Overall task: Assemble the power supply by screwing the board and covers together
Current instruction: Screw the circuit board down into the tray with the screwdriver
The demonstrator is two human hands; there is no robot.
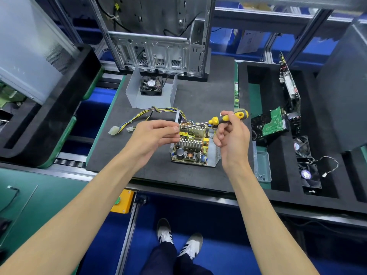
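The power supply board (pixel 191 144), with heat sinks and coils, sits in its grey metal base cover (pixel 215 153) on the black foam mat (pixel 198 96). My right hand (pixel 231 135) grips a yellow and black screwdriver (pixel 228 118) above the board, shaft pointing left. My left hand (pixel 156 133) pinches its fingertips together at the screwdriver's tip; what they hold is too small to see. A grey U-shaped cover (pixel 135 92) with a black fan (pixel 151 85) lies behind. The board's wire bundle (pixel 147 114) trails left to white connectors.
An open computer chassis (pixel 156 36) stands at the mat's far edge. A clear plastic box (pixel 263 165) with small parts sits right of the board. Black foam trays on the right hold circuit boards (pixel 274 122) and fans (pixel 308 173). A yellow button box (pixel 122 201) hangs at the bench front.
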